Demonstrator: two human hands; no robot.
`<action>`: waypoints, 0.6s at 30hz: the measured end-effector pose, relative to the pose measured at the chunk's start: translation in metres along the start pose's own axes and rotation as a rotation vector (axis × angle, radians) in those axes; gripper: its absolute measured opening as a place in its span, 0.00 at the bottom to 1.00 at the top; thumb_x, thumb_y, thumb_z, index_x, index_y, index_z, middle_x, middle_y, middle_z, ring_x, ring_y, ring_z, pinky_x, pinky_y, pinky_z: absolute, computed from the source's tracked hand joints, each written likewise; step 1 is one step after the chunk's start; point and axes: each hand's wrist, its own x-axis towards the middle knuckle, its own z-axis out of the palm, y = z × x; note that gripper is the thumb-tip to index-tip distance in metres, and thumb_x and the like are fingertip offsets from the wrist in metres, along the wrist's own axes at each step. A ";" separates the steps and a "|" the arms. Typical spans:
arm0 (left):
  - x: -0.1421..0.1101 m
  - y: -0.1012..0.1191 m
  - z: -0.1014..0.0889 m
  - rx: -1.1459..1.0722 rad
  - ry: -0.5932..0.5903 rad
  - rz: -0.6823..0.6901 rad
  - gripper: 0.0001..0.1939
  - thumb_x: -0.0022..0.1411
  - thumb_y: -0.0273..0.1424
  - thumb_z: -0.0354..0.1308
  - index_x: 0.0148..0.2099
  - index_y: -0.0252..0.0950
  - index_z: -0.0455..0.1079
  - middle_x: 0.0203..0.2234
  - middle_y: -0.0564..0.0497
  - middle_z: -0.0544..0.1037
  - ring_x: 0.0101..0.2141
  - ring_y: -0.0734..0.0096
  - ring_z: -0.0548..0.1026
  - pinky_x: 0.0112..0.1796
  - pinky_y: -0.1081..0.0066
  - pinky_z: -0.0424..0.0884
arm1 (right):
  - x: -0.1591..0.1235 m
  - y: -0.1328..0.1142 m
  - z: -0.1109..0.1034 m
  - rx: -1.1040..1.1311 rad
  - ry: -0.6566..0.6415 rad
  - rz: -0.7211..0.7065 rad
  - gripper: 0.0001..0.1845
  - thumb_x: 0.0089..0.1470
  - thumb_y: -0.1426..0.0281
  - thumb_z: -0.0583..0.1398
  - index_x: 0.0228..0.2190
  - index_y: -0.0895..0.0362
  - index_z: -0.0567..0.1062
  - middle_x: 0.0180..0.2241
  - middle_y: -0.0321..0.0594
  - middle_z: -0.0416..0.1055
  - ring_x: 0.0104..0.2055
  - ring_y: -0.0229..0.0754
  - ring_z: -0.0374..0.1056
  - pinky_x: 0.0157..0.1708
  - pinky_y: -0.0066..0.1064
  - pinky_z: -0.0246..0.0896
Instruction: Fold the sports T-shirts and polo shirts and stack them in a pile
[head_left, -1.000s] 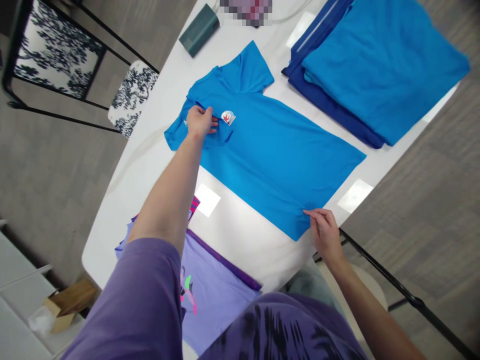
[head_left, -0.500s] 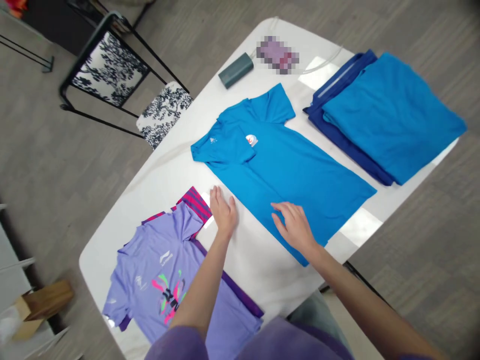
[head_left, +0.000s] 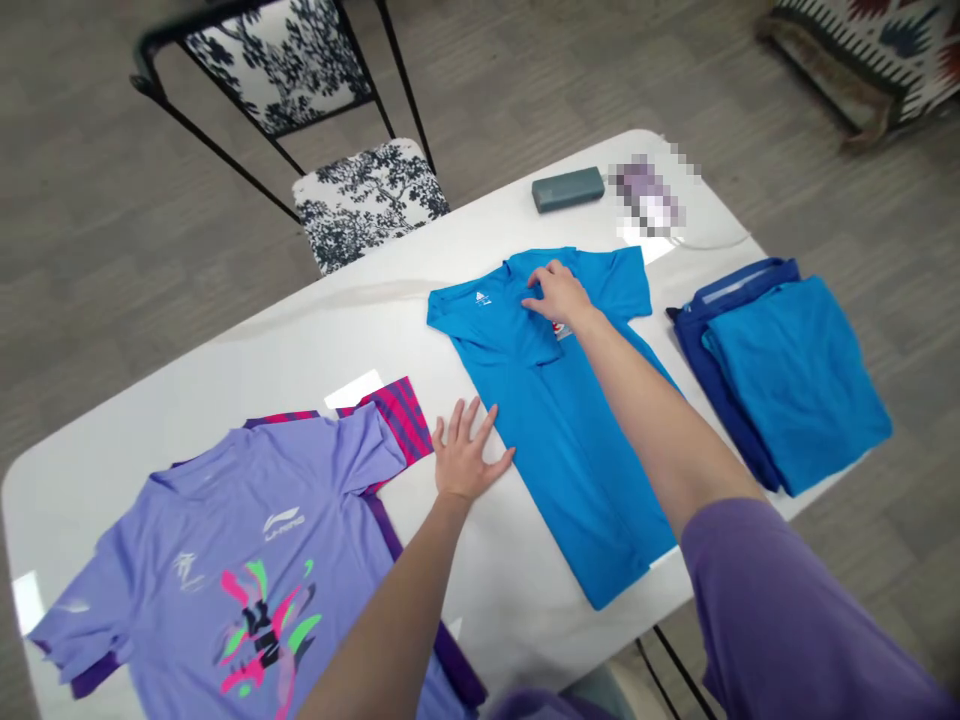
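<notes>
A blue T-shirt (head_left: 577, 430) lies on the table with one side folded inward, so that a sleeve rests across its chest. My right hand (head_left: 561, 296) is over the upper chest, just right of the collar, with fingers bent and a gap between thumb and forefinger. It partly covers the small badge. My left hand (head_left: 466, 452) lies flat with fingers spread on the white tabletop, its fingertips and thumb at the shirt's left edge. Left of it, a lilac T-shirt (head_left: 315, 470) with a bright print is spread over pink-striped and dark purple clothing (head_left: 405, 415).
On the right of the white table (head_left: 300, 340) is a stack of folded blue clothes (head_left: 802, 380). A dark green box-shaped device (head_left: 568, 189) and a blurred-out object (head_left: 645, 195) with a cable lie at the far edge. Beyond it stands a patterned chair (head_left: 367, 200).
My right hand has moved from the shirt's lower part up to its chest near the collar. My left hand's fingers have spread. The view has turned and shifted.
</notes>
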 end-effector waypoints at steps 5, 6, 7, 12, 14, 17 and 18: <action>0.003 -0.006 -0.001 -0.028 0.007 -0.007 0.44 0.69 0.56 0.64 0.81 0.56 0.58 0.79 0.48 0.60 0.78 0.40 0.56 0.76 0.39 0.43 | 0.014 0.006 -0.011 -0.024 -0.070 -0.085 0.09 0.63 0.65 0.68 0.43 0.56 0.83 0.52 0.50 0.79 0.57 0.59 0.70 0.57 0.48 0.65; 0.003 -0.007 -0.002 -0.030 0.008 -0.006 0.45 0.69 0.56 0.64 0.81 0.56 0.58 0.78 0.48 0.60 0.78 0.40 0.56 0.76 0.39 0.43 | 0.013 0.008 -0.014 0.016 -0.084 -0.087 0.10 0.64 0.65 0.68 0.44 0.57 0.82 0.49 0.49 0.81 0.54 0.55 0.72 0.55 0.45 0.64; 0.003 -0.008 -0.002 -0.031 0.008 -0.005 0.45 0.69 0.56 0.64 0.82 0.56 0.58 0.78 0.49 0.61 0.78 0.40 0.56 0.76 0.39 0.43 | 0.012 0.011 -0.016 0.065 -0.091 -0.079 0.10 0.66 0.66 0.67 0.46 0.58 0.82 0.47 0.49 0.82 0.50 0.51 0.73 0.52 0.42 0.64; 0.003 -0.012 -0.002 -0.032 0.012 -0.001 0.45 0.68 0.58 0.63 0.81 0.56 0.58 0.78 0.49 0.62 0.78 0.40 0.57 0.76 0.40 0.43 | -0.008 0.036 -0.026 0.160 -0.048 0.005 0.07 0.67 0.70 0.67 0.46 0.58 0.80 0.46 0.51 0.83 0.40 0.42 0.72 0.42 0.37 0.62; 0.003 -0.013 -0.001 -0.034 0.016 -0.002 0.46 0.68 0.59 0.64 0.81 0.56 0.58 0.78 0.49 0.62 0.78 0.40 0.57 0.76 0.40 0.42 | -0.015 0.042 -0.026 0.128 -0.045 0.036 0.05 0.66 0.71 0.67 0.44 0.57 0.81 0.44 0.52 0.83 0.40 0.44 0.72 0.42 0.38 0.62; 0.003 -0.014 0.000 -0.039 0.023 0.001 0.45 0.68 0.59 0.63 0.81 0.56 0.58 0.78 0.49 0.61 0.78 0.40 0.57 0.76 0.39 0.42 | -0.015 0.032 -0.022 0.083 -0.002 0.020 0.07 0.65 0.69 0.67 0.44 0.58 0.81 0.45 0.56 0.81 0.42 0.48 0.72 0.44 0.42 0.62; 0.003 -0.014 0.000 -0.039 0.027 0.002 0.45 0.68 0.59 0.63 0.81 0.56 0.58 0.78 0.49 0.61 0.77 0.40 0.58 0.76 0.39 0.42 | -0.011 0.020 -0.018 0.080 0.028 -0.003 0.10 0.66 0.67 0.66 0.46 0.59 0.81 0.47 0.57 0.81 0.45 0.50 0.72 0.47 0.43 0.63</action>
